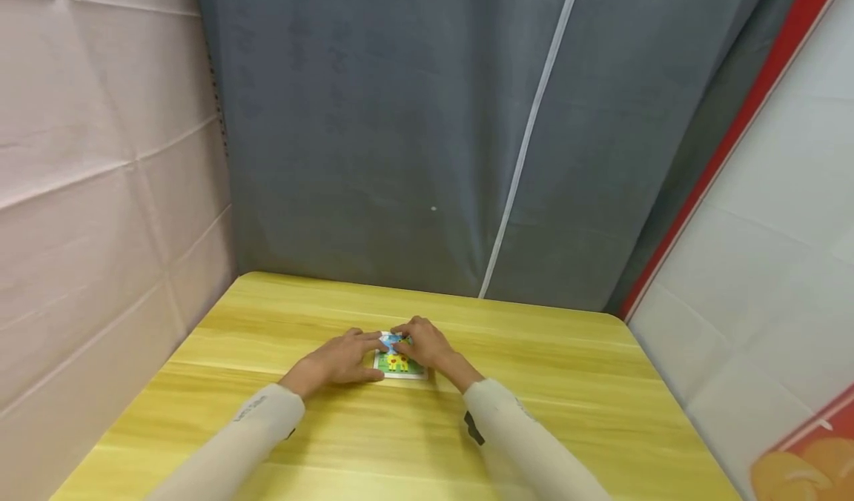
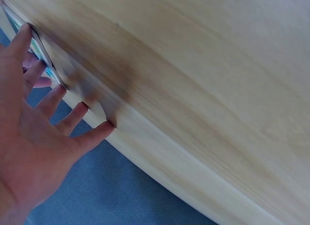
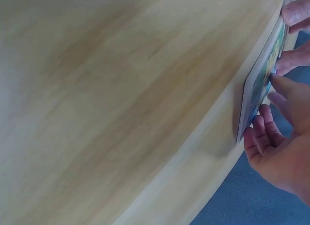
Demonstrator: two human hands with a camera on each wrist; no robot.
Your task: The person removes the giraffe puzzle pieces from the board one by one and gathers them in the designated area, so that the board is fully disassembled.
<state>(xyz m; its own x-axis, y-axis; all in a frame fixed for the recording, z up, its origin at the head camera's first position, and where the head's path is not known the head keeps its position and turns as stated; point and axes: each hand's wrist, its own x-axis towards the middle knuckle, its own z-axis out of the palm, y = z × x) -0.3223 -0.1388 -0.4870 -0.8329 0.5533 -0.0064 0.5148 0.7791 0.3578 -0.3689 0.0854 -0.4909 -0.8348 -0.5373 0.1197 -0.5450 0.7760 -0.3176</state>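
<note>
A small flat picture board (image 1: 402, 367) lies on the table, with a white border, blue at the top, green below and a yellow spotted animal. My left hand (image 1: 345, 358) is at its left side. The thumb touches the near-left edge, and the spread, nearly straight fingers reach along the board and tabletop in the left wrist view. My right hand (image 1: 425, 343) covers the board's upper right. In the right wrist view the right hand (image 3: 286, 128) has its thumb on the picture and its other fingers bent near the edge. Whether it pinches something there is hidden.
The yellow wood-grain table (image 1: 567, 382) has rounded far corners. A grey curtain (image 1: 373, 130) with a pale strip hangs behind it. A pinkish-white sheet (image 1: 100, 190) covers the left side, and a white panel with a red border (image 1: 720, 167) stands on the right.
</note>
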